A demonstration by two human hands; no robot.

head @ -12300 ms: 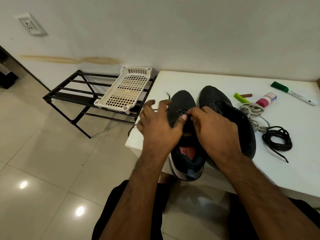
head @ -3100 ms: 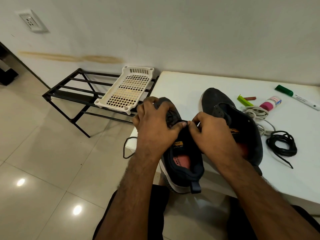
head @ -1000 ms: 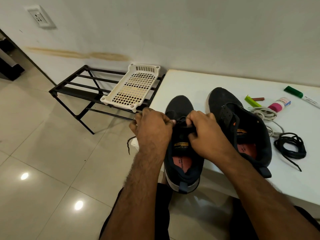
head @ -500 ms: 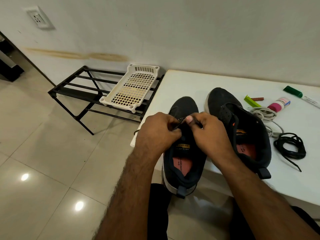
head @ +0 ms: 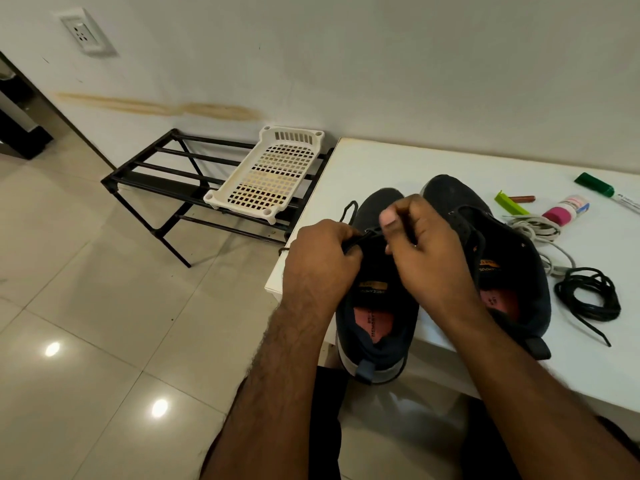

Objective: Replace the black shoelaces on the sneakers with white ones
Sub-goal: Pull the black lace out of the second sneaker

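Observation:
Two dark sneakers stand side by side on the white table [head: 398,168]. The left sneaker [head: 375,306] hangs its heel over the front edge and still carries a black shoelace [head: 348,211], whose loose end loops out beside the toe. My left hand [head: 320,261] grips that lace at the shoe's left eyelets. My right hand [head: 422,251] pinches the lace above the tongue, thumb raised. The right sneaker [head: 502,258] has no lace. A removed black lace [head: 588,294] lies coiled to its right, and the white laces [head: 535,230] lie bundled behind it.
At the table's back right lie a green marker [head: 597,185], a pink-capped small bottle [head: 566,209], a green clip [head: 509,204] and a brown stick [head: 523,199]. A black metal rack [head: 162,174] with a white plastic basket [head: 270,174] stands left of the table on the tiled floor.
My right hand has lifted, pulling the black lace up from the left sneaker's eyelets. The lace's free end now loops out beside the toe. My left hand stays at the shoe's left side.

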